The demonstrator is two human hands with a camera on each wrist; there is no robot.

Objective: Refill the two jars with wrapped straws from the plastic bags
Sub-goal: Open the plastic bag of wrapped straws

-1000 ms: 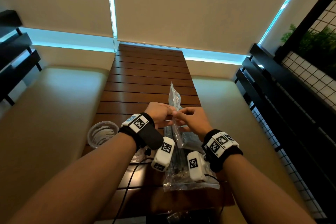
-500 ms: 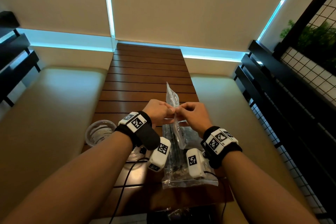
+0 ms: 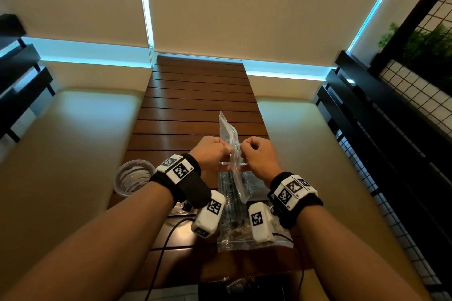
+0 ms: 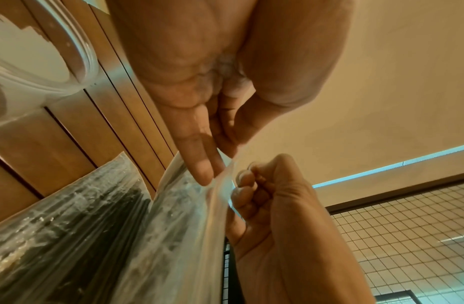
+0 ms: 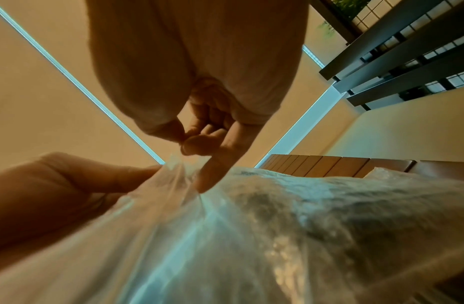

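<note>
- Left hand point(image 3: 212, 151): fingers curled, pinching one side of the clear plastic bag point(image 3: 232, 154) at its upper part.
- Right hand point(image 3: 258, 154): fingers curled, pinching the opposite side, right of the left hand.
- Held bag is raised above the slatted wooden table point(image 3: 195, 105), over a second bag point(image 3: 244, 234) of dark straws lying flat.
- Clear jar point(image 3: 133, 177) stands near the table's left edge.

Both forearms are bare, with no sleeves. Each wrist wears a wide black fabric band point(image 3: 193, 186) topped by a white rectangular plate point(image 3: 176, 168) printed with black square fiducial markers. A white rounded camera pod point(image 3: 208, 215), also marked, hangs at six o'clock under each wrist, trailing a thin black cable point(image 3: 160, 249).
</note>
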